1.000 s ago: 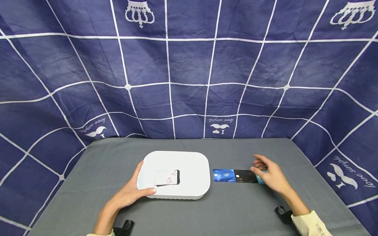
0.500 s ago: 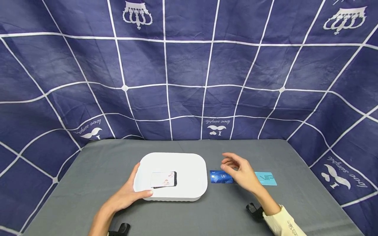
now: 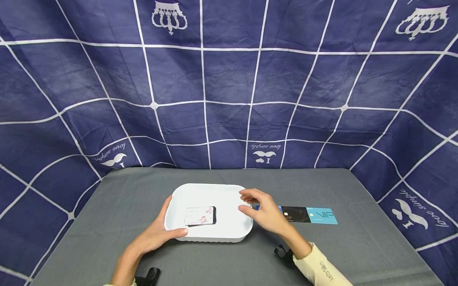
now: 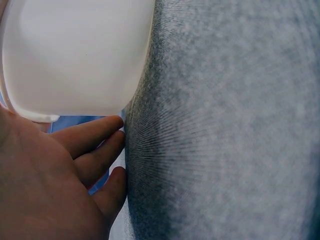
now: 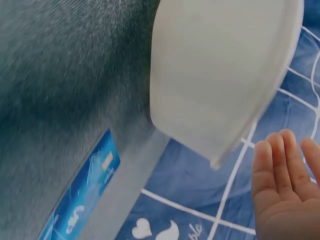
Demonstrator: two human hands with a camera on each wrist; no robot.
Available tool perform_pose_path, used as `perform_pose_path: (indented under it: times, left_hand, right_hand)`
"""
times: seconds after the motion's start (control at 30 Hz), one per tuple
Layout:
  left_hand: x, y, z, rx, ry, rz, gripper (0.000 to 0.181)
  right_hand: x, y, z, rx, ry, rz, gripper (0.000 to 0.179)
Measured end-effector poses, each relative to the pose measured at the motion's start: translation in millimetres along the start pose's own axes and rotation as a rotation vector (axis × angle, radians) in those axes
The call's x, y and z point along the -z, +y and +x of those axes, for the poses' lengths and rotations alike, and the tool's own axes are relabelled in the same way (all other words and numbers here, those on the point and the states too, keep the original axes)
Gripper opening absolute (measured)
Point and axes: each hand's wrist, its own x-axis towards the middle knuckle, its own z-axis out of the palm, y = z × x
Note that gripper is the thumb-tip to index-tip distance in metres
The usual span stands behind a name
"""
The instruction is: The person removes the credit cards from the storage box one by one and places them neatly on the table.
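A white plastic tray [image 3: 229,198] with rounded corners stands on the cloth, a small stack of cards [image 3: 199,215] inside it, a pale floral one on top and a black edge beneath. My left hand [image 3: 159,232] holds the tray's left end, thumb over the near rim and fingers along the outer wall. My right hand [image 3: 262,210] is raised at the right rim, fingers loosely bent and nothing between them. Under and beside it lie a blue card [image 5: 90,185], mostly covered in the head view, a black VIP card [image 3: 297,214] and a teal VIP card [image 3: 323,215], in a row.
Grey cloth [image 3: 214,264] covers the table. A dark blue curtain [image 3: 229,79] with a white grid rises behind and at both sides. Black wrist mounts [image 3: 284,253] sit below both hands.
My right hand has moved left from over the teal card, across the black and blue cards, to the tray's right rim. My left hand keeps its place on the tray.
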Motion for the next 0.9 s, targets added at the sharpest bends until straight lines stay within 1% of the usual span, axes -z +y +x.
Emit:
perform_pose_path:
  times: [0.17, 0.27, 0.4, 0.5, 0.57, 0.73, 0.9]
  left_hand:
    - [-0.2, -0.5, 0.4, -0.01, -0.001, -0.005, 0.115]
    - [-0.4, -0.8, -0.2, -0.014, -0.003, -0.006, 0.115]
    - [-0.5, -0.5, 0.0, -0.021, -0.001, -0.02, 0.114]
    - [0.3, 0.1, 0.4, -0.042, -0.001, -0.025, 0.113]
    - [0.4, 0.2, 0.3, -0.052, -0.002, -0.022, 0.113]
    - [0.7, -0.3, 0.2, -0.054, -0.014, -0.02, 0.113]
    - [1.0, -1.7, 0.6, -0.054, -0.021, -0.016, 0.112]
  right_hand:
    - [-14, 5, 9.1, -0.016, -0.061, 0.024, 0.038]
    - [-24, 5, 13.4, -0.01, -0.089, 0.033, 0.039]
    - [-40, 1, 19.6, 0.025, -0.115, 0.02, 0.039]
    - [-52, 0, 26.1, 0.061, -0.122, -0.007, 0.039]
    - [-59, -1, 30.1, 0.071, -0.129, -0.026, 0.039]
    - [-73, -1, 38.9, 0.033, -0.151, -0.078, 0.04]
    - [-87, 3, 47.4, -0.013, -0.175, -0.187, 0.042]
